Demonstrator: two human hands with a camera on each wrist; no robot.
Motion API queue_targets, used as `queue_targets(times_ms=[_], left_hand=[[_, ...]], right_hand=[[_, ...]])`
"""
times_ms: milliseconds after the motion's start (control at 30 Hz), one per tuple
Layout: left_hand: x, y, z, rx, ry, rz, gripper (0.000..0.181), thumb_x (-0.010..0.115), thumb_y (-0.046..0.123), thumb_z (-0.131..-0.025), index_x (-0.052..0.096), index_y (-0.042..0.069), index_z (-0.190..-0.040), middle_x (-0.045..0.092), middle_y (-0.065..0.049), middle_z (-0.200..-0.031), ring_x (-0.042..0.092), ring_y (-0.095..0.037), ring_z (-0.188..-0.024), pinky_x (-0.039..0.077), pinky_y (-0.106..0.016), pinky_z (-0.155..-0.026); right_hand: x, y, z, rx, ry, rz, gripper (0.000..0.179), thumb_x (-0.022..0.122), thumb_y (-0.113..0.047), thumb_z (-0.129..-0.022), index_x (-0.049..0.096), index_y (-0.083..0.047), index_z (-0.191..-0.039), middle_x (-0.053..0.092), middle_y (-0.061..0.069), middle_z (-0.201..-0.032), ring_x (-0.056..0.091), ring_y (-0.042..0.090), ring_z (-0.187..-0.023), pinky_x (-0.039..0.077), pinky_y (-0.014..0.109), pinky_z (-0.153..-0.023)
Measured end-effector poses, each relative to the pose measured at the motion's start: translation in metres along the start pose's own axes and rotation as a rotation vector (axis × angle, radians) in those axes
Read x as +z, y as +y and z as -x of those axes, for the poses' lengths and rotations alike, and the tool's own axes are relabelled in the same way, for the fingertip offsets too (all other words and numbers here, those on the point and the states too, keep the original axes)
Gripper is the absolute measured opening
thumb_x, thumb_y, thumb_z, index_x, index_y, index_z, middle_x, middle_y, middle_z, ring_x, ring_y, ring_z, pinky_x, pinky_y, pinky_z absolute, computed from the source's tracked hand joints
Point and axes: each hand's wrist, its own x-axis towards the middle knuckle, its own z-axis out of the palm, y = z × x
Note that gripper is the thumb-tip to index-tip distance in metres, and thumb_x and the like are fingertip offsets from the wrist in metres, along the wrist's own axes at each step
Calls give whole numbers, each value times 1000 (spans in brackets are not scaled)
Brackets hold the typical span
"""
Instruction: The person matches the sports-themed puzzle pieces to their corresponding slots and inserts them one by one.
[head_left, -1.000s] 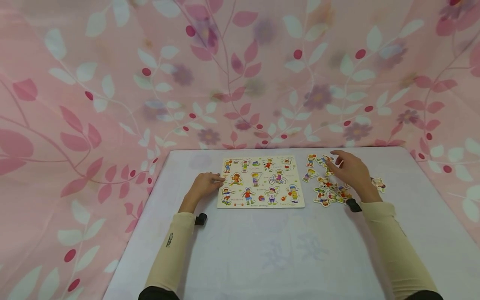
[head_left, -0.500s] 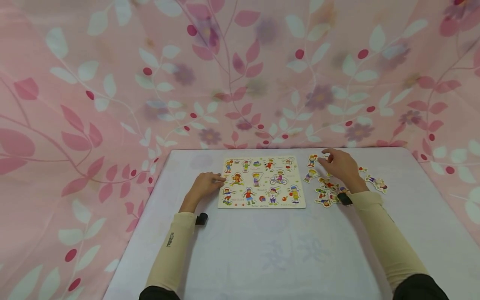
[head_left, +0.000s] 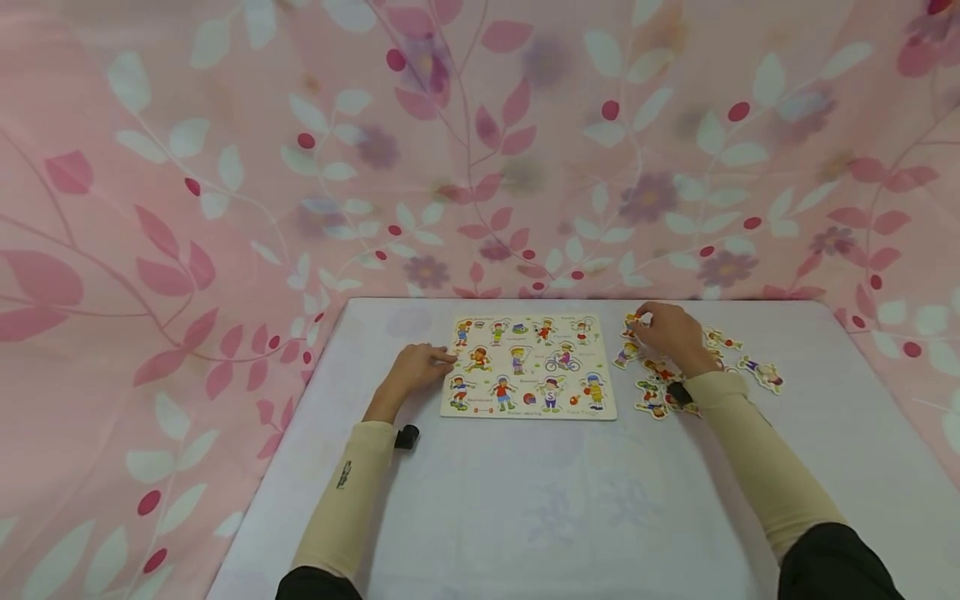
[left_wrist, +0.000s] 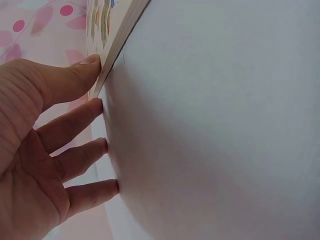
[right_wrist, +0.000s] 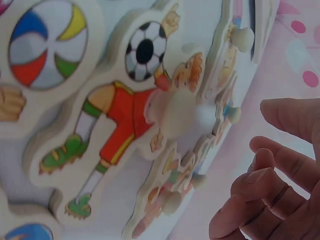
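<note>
A wooden puzzle board (head_left: 528,414) printed with children playing sports lies flat on the table. My left hand (head_left: 416,367) rests at its left edge. In the left wrist view the thumb (left_wrist: 82,80) touches the board's side, and the other fingers (left_wrist: 95,192) reach down to the tablecloth, spread apart. My right hand (head_left: 671,337) hovers over loose puzzle pieces right of the board, fingertips close over a piece at the back left of the group. The right wrist view shows thumb and forefinger apart with nothing between them, near a knobbed soccer-player piece (right_wrist: 132,117).
Several loose pieces lie right of the board, among them a figure piece (head_left: 761,372) at the far right and another piece (head_left: 651,400) in front. Some overlap. A white cloth (head_left: 525,508) covers the table, and a pink floral curtain (head_left: 480,150) hangs behind it.
My right hand has moved left across the loose pieces to the one at the back left, uncovering pieces on the right. The left hand stays at the board's edge.
</note>
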Motion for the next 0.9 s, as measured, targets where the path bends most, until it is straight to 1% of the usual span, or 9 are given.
queue_targets(times_ms=[100, 267, 367, 467, 633, 900], left_hand=[[0, 1, 0, -11, -8, 2, 24, 70, 28, -93, 76, 20, -115, 63, -7, -130, 49, -38, -131, 33, -50, -111], [-1, 3, 0, -24, -1, 1, 24, 70, 28, -93, 75, 21, -115, 63, -7, -130, 50, -36, -130, 35, -49, -110], [0, 3, 1, -30, 5, 7, 24, 71, 27, -92, 76, 20, -114, 63, -6, -130, 49, -36, -130, 35, -49, -110], [1, 2, 0, -24, 4, 20, 24, 71, 27, -92, 76, 20, -114, 63, -7, -130, 49, -36, -130, 34, -49, -110], [3, 1, 0, -28, 5, 34, 23, 72, 27, -91, 77, 20, -112, 63, -6, -130, 50, -35, -129, 34, -50, -110], [2, -1, 0, -50, 5, 34, 22, 72, 28, -91, 77, 22, -112, 63, -4, -130, 49, -35, -131, 33, -49, -111]], right_hand=[[3, 0, -3, 12, -21, 7, 41, 63, -36, -94, 66, -6, -121, 70, 12, -94, 56, 24, -66, 46, 36, -52], [6, -3, -8, 20, -25, 34, 38, 62, -34, -94, 67, -4, -117, 69, 17, -103, 59, 27, -74, 49, 42, -61], [7, -5, -10, 29, -37, 48, 35, 60, -32, -94, 68, -5, -115, 68, 18, -106, 58, 28, -77, 48, 43, -63], [8, -5, -12, 32, -45, 72, 32, 59, -30, -95, 69, -4, -112, 68, 19, -106, 58, 29, -78, 48, 44, -63], [10, -6, -13, 17, -31, 106, 29, 59, -28, -96, 70, -4, -106, 68, 19, -102, 59, 29, -77, 50, 45, -63], [10, -10, -14, -6, -27, 87, 27, 61, -27, -96, 72, -3, -102, 69, 16, -94, 58, 27, -72, 49, 43, -61]])
